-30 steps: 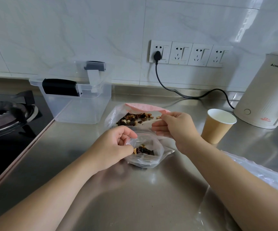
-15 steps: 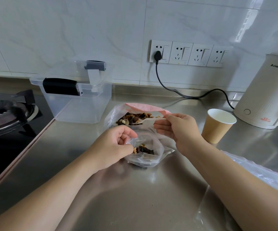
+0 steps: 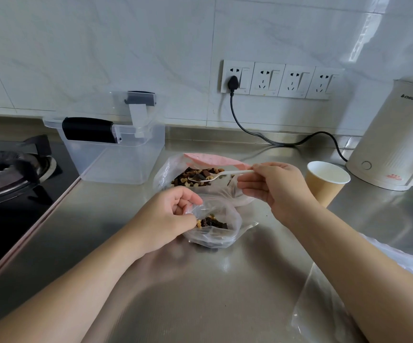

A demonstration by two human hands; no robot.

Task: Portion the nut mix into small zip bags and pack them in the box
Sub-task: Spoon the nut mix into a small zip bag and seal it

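Right hand (image 3: 273,188) pinching white spoon (image 3: 221,175), lying roughly level, bowl pointing left (into big nut bag (image 3: 173,169)); left hand (image 3: 169,219) gripping small bag (image 3: 219,227) rim.

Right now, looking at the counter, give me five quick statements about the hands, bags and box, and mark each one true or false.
1. The right hand holds a white plastic spoon with its bowl over the big bag of nut mix. True.
2. The left hand lies flat on the counter, touching nothing. False: it pinches the mouth of the small zip bag.
3. The small zip bag already has some nut mix in it. True.
4. The clear plastic box is packed with filled bags. False: no bags show inside it.
5. The paper cup stands left of the box. False: it stands at the right, beside the white kettle.
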